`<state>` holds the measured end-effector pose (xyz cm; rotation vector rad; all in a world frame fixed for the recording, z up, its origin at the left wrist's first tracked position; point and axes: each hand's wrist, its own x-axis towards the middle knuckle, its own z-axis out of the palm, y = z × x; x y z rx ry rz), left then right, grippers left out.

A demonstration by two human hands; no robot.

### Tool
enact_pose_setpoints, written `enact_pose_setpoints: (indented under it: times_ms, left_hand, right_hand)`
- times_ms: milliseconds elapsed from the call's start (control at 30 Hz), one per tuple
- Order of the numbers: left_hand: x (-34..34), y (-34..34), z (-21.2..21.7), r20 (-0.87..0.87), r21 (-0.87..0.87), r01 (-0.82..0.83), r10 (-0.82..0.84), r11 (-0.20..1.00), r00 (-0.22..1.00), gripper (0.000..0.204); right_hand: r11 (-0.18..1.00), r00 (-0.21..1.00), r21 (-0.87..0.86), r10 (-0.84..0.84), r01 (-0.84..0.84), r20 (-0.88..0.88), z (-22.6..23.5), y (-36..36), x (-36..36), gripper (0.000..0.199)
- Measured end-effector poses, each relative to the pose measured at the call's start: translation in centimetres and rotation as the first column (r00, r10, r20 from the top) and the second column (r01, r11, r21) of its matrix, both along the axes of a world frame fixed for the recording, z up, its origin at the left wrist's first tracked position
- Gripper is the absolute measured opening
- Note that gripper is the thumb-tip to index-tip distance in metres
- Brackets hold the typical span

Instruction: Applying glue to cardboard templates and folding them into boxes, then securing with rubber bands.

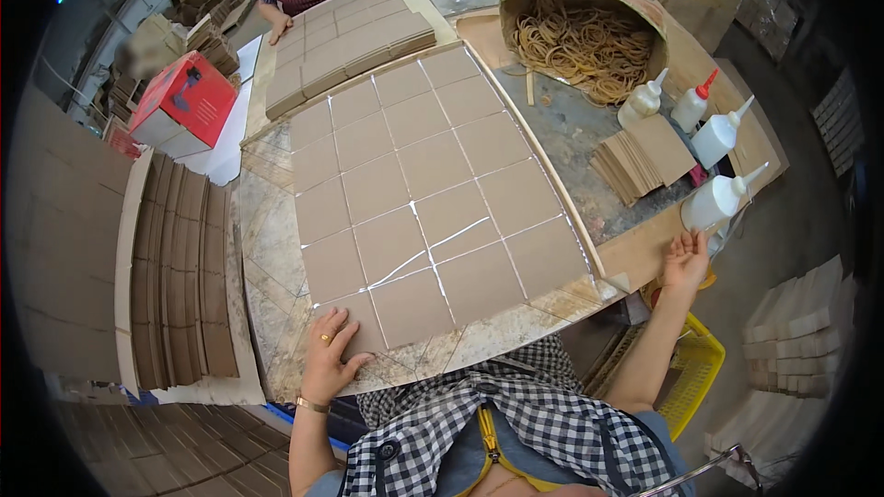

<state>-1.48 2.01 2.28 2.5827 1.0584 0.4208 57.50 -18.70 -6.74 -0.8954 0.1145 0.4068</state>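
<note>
In front of me lies a large brown cardboard sheet (pixel 419 175) marked off in squares, with white glue-like lines along many of them and two slanting strokes near its front. My left hand (pixel 333 350) rests at the sheet's near left corner, fingers spread and holding nothing. My right hand (pixel 686 262) is at the right table edge, its fingers loosely bent just below a white squeeze bottle (pixel 712 203) with a pointed nozzle. That bottle appears to stand on its own; whether my fingertips touch it is hard to see.
A wooden strip (pixel 539 161) borders the sheet's right side. Beyond are more nozzle bottles (pixel 715 139), small cardboard pieces (pixel 642 159) and a sack of rubber bands (pixel 583 41). Cardboard stacks (pixel 180 271) stand left, near a red box (pixel 191 97). Across the table, another person's hands touch a cardboard stack (pixel 354 41).
</note>
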Motion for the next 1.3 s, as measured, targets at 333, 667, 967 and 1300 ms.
enact_pose_setpoints:
  times_ms: [333,667,967,1300]
  left_hand:
    - [-0.3,0.1,-0.2,-0.258,0.193,0.130,-0.077,0.973,0.963,0.054]
    - [-0.9,0.6,-0.7,-0.399,0.344,0.335,-0.186,0.877,0.898,0.050]
    - [-1.1,1.0,-0.8,-0.340,0.316,0.310,-0.198,0.897,0.919,0.052]
    - [-1.1,1.0,-0.9,-0.241,0.298,0.243,-0.174,0.923,0.955,0.050]
  right_hand:
    - [0.118,0.313,-0.637,0.794,0.761,0.522,14.1,14.1,-2.1,0.066]
    - [0.115,0.329,-0.913,0.909,0.391,0.255,14.7,16.4,2.4,0.086]
    - [0.546,-0.125,-0.460,0.728,0.700,0.674,17.4,14.8,-5.3,0.034]
    - [0.668,-0.660,-0.680,0.661,0.301,0.357,12.9,22.9,-24.8,0.019]
